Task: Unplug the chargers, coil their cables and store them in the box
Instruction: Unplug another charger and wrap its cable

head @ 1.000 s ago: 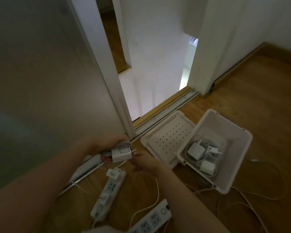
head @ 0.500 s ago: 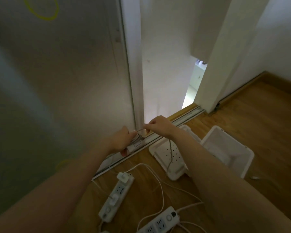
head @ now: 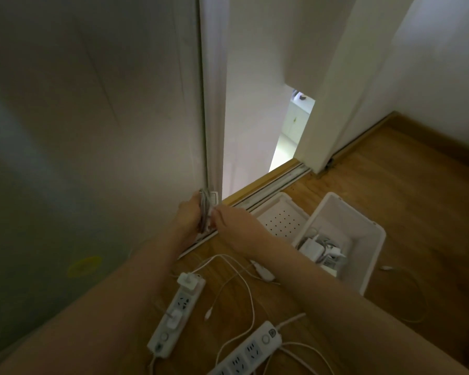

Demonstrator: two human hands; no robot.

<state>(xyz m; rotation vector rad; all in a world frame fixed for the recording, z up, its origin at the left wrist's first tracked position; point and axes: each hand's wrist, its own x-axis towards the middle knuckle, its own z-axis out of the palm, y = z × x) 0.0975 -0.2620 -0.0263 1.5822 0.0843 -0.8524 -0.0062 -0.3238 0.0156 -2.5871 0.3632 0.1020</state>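
White square plastic charger (head: 211,199) and its thin white cable (head: 204,216) sit together in the left hand (head: 189,215), raised above the wooden floor (head: 390,185) by the sliding-door track at the floor's far edge. The cable is gathered into a long bundle whose long axis runs roughly upright along the palm, with the charger at its top end. The left hand's fingers curl round the bundle. The right hand (head: 234,226) meets it from the right, its fingertips narrowed onto the strands, seemingly pinching the loose end, though blur hides the exact contact.

The open white plastic box (head: 370,263) lies on the floor to the right of both hands and lower, with other white chargers (head: 313,247) inside. It is closer to the right arm, so a rightward, downward carry looks likely once the wrapping is finished. A perforated white lid (head: 282,220) lies between the hands and the box, touching the box.
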